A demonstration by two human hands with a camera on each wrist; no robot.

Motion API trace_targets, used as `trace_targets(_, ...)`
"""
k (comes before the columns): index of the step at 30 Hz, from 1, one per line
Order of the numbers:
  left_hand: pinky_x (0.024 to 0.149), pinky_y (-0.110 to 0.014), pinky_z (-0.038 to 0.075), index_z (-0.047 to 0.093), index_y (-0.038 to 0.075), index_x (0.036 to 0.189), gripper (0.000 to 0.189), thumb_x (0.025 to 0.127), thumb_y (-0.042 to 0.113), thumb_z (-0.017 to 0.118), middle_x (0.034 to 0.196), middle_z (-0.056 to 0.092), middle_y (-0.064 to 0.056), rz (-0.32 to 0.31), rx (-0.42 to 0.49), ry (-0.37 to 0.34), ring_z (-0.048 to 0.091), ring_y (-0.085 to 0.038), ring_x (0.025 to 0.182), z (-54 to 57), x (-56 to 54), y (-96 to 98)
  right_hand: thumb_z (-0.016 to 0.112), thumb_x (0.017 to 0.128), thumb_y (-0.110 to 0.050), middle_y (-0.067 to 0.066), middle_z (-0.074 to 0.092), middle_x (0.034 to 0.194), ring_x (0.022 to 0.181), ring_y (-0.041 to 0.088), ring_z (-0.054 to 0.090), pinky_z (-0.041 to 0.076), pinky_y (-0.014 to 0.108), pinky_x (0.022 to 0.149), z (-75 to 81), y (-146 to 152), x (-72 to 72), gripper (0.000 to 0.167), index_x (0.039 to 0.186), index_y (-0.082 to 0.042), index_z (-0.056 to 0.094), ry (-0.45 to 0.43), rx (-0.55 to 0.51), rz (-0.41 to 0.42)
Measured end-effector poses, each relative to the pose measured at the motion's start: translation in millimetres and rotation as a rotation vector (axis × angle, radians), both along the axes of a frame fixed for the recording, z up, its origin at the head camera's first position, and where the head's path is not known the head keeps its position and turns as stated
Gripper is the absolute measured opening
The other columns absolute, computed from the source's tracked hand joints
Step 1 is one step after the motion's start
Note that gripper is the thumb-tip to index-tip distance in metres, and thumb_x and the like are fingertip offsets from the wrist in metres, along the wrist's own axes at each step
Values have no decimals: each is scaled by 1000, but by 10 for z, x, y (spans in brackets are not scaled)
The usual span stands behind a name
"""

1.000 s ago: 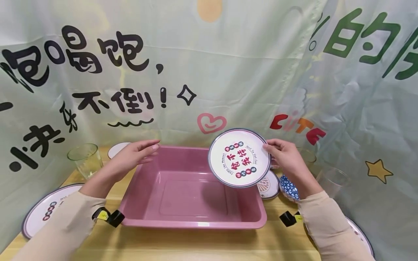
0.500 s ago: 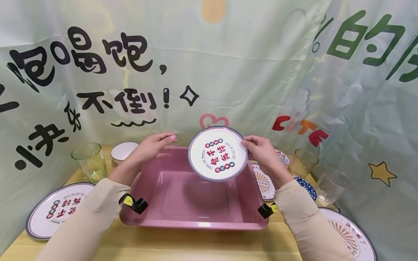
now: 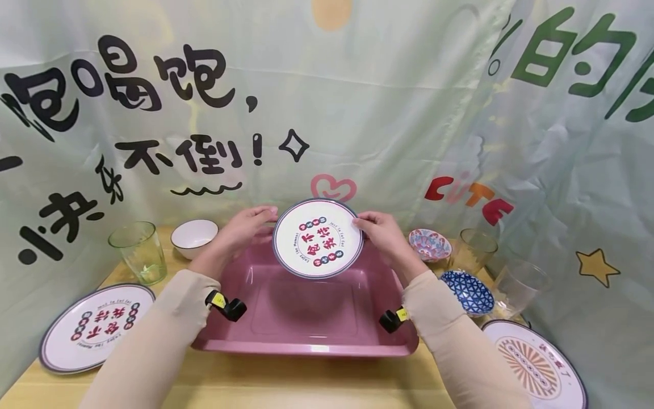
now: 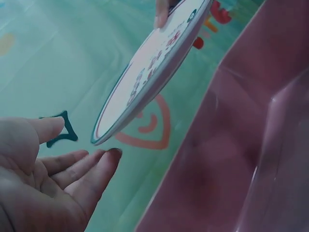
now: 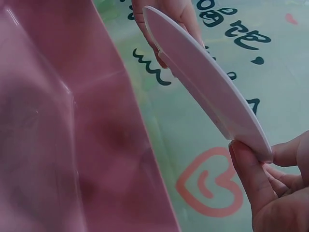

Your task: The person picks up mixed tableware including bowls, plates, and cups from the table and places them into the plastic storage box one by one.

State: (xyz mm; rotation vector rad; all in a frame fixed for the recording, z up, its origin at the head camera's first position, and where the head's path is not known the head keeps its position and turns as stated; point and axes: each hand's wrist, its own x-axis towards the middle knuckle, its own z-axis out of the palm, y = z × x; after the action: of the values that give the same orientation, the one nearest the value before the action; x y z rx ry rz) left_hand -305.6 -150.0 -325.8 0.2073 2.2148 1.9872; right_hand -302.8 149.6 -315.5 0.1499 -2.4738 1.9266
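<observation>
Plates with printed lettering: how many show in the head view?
3: the held plate in the right hand; the left plate and the right plate, lying either side of the tub. The sleeves may hide more.

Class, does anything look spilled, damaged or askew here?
Nothing stands out. The plate in the right hand tilts, but it is held; the pink basin sits upright, and no spill or crack shows.

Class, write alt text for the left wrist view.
The right hand grips a tilted white plate by its upper edge, while the left hand lies open near its lower rim. A pink basin stands at right, green cloth behind.
</observation>
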Motion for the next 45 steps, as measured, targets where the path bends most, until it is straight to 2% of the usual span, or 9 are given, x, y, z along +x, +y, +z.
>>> trace_targets(5, 101, -41, 46, 39, 3, 148, 57, 104, 38, 47, 144, 46, -20, 67, -85, -17, 50, -34, 127, -140, -107, -9, 59, 98, -13, 14, 62, 98, 71, 15, 61, 57, 28, 67, -88, -135, -67, 28, 119, 6, 63, -50, -27, 19)
trace_targets(9, 97, -37, 47, 45, 5, 146, 57, 103, 43, 47, 132, 55, -18, 117, -179, -18, 53, -28, 117, -216, -125, -22, 59, 98, -11, 15, 61, 99, 72, 16, 61, 58, 32, 69, -150, -246, -98, 27, 118, 6, 62, -88, -56, 28)
trace_targets(12, 96, -37, 44, 47, 5, 145, 54, 104, 40, 45, 128, 57, -18, 140, -238, -2, 51, -27, 114, -262, -127, -44, 59, 98, -12, 15, 62, 100, 73, 17, 62, 58, 32, 70, -193, -315, -110, 26, 118, 5, 63, -102, -38, 34)
trace_targets(17, 101, -39, 41, 51, 6, 142, 46, 105, 32, 45, 134, 55, -15, 177, -355, 52, 49, -27, 120, -352, -155, -77, 56, 99, -12, 15, 63, 100, 76, 16, 62, 56, 27, 67, -292, -376, -143, 27, 120, 4, 63, -119, 13, 53)
trace_targets(25, 96, -46, 43, 63, 9, 129, 35, 104, 27, 45, 125, 63, -13, 219, -749, 206, 56, -30, 111, -412, -128, -81, 56, 99, -9, 16, 63, 97, 76, 19, 61, 57, 31, 66, -477, -433, -168, 23, 117, 5, 61, -115, 104, 94)
trace_targets(31, 101, -47, 42, 63, 7, 129, 34, 104, 23, 47, 126, 63, -14, 223, -863, 240, 55, -33, 119, -423, -96, -83, 59, 97, -7, 16, 63, 90, 72, 20, 65, 59, 38, 68, -623, -479, -188, 16, 106, 5, 62, -127, 132, 161)
trace_targets(35, 100, -45, 42, 65, 6, 126, 31, 103, 20, 48, 124, 63, -15, 223, -904, 223, 54, -33, 118, -421, -81, -87, 60, 96, -7, 16, 64, 90, 71, 20, 67, 59, 40, 69, -682, -508, -198, 15, 104, 6, 63, -129, 168, 198)
trace_targets(40, 107, -45, 36, 67, 5, 122, 30, 102, 18, 49, 125, 62, -15, 224, -968, 199, 48, -33, 124, -431, -76, -82, 62, 96, -8, 14, 64, 89, 70, 20, 67, 59, 41, 69, -725, -546, -188, 13, 100, 4, 64, -121, 270, 215)
trace_targets(45, 106, -45, 38, 64, 3, 126, 32, 103, 16, 47, 127, 62, -15, 160, -1029, 148, 51, -31, 120, -471, -98, -80, 61, 96, -7, 14, 63, 83, 65, 21, 66, 60, 38, 64, -771, -579, -173, 11, 96, 4, 63, -121, 322, 239)
